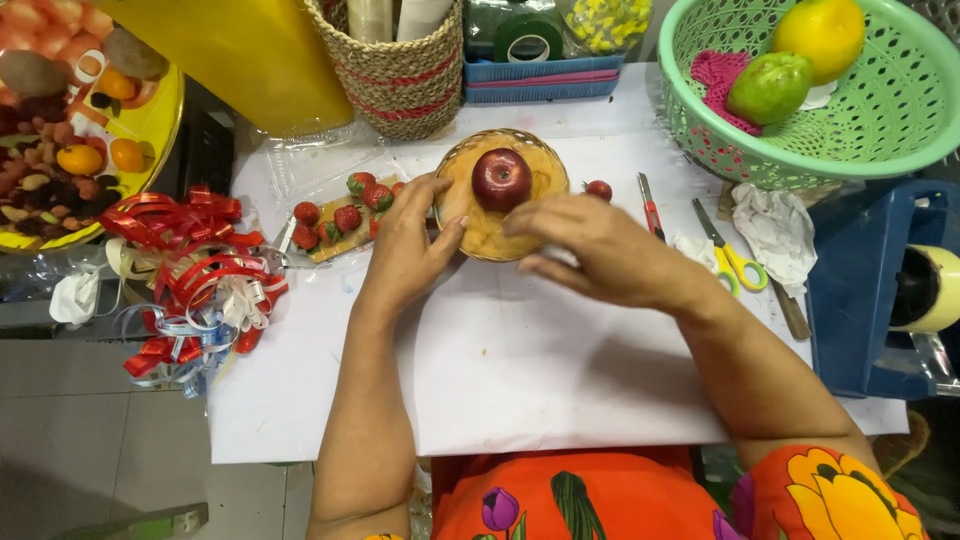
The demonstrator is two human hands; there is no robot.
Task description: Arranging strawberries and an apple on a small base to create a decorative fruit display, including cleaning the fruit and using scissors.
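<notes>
A small round woven basket (455, 170) lined with pale yellow shredded filling stands on the white table sheet (520, 370). A dark red apple (501, 178) sits in its middle. My left hand (410, 250) grips the basket's left rim, thumb over the edge. My right hand (600, 250) rests on the basket's front right rim, fingers reaching toward the apple. Several strawberries (345, 213) lie on a small tray just left of the basket. One more strawberry (599, 189) lies to the basket's right.
A green perforated bowl (900, 130) at the back right holds a yellow fruit and a green fruit. Scissors (735, 262) and a red cutter (650, 208) lie to the right. Red and silver ribbons (195, 270) pile at the left. A tall woven basket (400, 80) stands behind.
</notes>
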